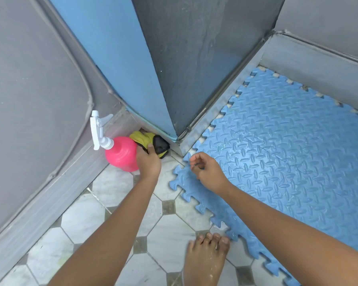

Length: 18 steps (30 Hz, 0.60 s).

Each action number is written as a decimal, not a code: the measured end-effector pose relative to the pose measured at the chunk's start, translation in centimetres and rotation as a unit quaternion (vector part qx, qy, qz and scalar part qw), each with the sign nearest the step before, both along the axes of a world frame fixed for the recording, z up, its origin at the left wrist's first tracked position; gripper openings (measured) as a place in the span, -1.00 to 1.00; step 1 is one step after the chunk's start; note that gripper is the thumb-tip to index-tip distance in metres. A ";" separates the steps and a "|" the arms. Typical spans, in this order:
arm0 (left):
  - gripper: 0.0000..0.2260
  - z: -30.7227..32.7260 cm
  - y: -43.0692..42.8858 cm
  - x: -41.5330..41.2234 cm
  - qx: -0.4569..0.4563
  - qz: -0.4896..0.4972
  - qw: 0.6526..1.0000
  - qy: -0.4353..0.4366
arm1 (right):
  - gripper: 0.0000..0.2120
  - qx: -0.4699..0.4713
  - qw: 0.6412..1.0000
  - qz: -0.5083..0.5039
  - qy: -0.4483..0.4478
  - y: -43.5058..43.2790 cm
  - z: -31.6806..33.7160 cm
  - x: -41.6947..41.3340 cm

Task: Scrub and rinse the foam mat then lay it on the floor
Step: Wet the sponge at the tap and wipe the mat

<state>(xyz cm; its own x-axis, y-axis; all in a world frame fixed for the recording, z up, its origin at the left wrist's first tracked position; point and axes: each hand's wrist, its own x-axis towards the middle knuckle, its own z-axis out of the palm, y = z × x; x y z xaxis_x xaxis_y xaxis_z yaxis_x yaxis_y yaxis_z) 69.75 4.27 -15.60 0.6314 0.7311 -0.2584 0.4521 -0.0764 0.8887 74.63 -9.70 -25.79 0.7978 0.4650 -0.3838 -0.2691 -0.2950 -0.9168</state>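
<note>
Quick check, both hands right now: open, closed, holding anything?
Left hand: closed on the yellow and black cloth beside the pink spray bottle.
Right hand: open, fingers loosely curled, empty, above the blue foam mat.

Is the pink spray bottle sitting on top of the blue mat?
No, the pink spray bottle stands on the tiled floor by the wall, left of the blue foam mat, with the left hand between them.

Pink spray bottle (121,153) with white trigger (98,129) stands on tiled floor (103,219) at wall base; bare foot (205,259) on tiles.
</note>
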 end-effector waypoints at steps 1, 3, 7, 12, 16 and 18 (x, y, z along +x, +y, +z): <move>-0.62 -1.3 0.8 0.2 0.007 0.018 0.999 0.049 | -0.78 -0.006 1.000 0.001 0.000 -0.5 -0.1 0.1; -0.59 -3.9 3.0 1.1 0.007 0.018 0.993 0.117 | -0.78 -0.019 1.000 0.007 -0.002 -1.4 -0.1 0.3; -0.42 -5.2 5.1 1.4 0.084 -0.107 0.955 0.262 | -0.82 -0.056 0.998 0.020 -0.033 -2.3 0.4 1.1; -0.61 -4.8 3.7 -0.1 0.209 -0.231 0.876 0.369 | -0.89 -0.089 0.995 0.024 -0.047 -2.7 0.7 1.5; -0.67 -6.5 1.0 -0.6 0.164 -0.313 0.890 0.288 | -0.88 -0.098 0.994 0.022 -0.051 -3.2 0.3 1.2; -0.58 -7.1 -0.3 -0.4 0.125 -0.324 0.902 0.257 | -0.87 -0.102 0.993 0.017 -0.052 -3.4 0.3 1.0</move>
